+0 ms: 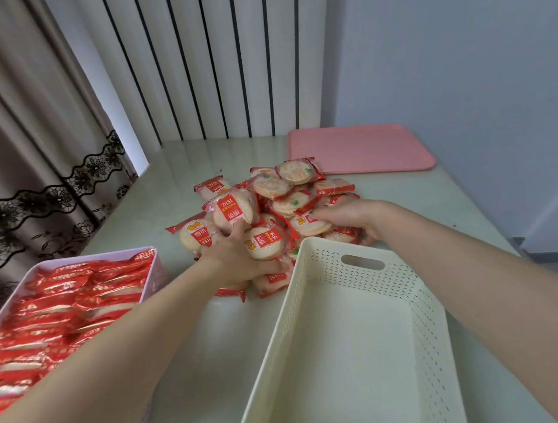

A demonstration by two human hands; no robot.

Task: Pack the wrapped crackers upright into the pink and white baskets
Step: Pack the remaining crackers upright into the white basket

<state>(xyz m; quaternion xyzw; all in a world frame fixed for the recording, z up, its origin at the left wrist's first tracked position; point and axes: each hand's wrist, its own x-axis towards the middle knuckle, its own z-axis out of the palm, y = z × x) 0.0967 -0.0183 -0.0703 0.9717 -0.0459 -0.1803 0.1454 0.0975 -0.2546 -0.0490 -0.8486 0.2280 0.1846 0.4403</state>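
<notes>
Standing over a pale green table [213, 329]; striped white wall panel and brown lace-trimmed curtain [39, 160] beyond the hands, grey wall to the right. A pink tray [358, 149] lies flat past the right hand. Wrapped crackers [289, 191], red-and-clear wrappers, lie heaped between and under both hands; digits "1510" read upside down on several, other print too small to read. Left hand [238, 256] has its fingers curled round packets at the heap's near-left side. Right hand [346, 217] lies palm-down on the heap's right side, fingertips dug among packets; grasp cannot be told. Pink basket [143, 252], left of the left forearm, is full of packets standing on edge. White basket [359, 321], between the forearms, holds none.
</notes>
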